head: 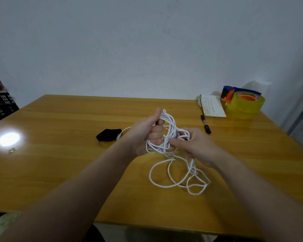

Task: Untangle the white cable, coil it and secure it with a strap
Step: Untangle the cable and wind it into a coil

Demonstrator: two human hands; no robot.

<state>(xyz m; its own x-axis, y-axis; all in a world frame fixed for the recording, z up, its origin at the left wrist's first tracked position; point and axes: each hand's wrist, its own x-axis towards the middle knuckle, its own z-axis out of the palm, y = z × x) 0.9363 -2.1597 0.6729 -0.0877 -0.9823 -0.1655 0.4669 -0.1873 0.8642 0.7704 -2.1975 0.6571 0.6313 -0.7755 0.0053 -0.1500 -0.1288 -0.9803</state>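
The person holds the white cable (170, 124) above the middle of the wooden table (77, 172). The left hand (147, 135) is closed round a bunch of loops, thumb pointing up and fingers curled through them. The right hand (194, 145), just beside it at three o'clock, pinches a few strands of the same bunch between thumb and fingertips. The bunch looks loose and uneven, with strands crossing one another, so it does not yet count as a neat coil. From the hands, more cable drops toward six o'clock and lies on the table in several slack, overlapping loops; whether these are knotted or merely lying across each other cannot be told. One strand runs off toward nine o'clock, and its end lies touching a dark, crumpled object that is probably the black strap (108, 135), flat on the table and untouched. Judged from this, the work is in its early-to-middle part: some cable is gathered, but the slack loops need freeing and winding in, the bunch needs tidying, and the strapping is not yet begun. At two o'clock, well apart from the hands, lie a marker pen (206, 124), a small notebook (212, 106) and a tape dispenser (241, 102).
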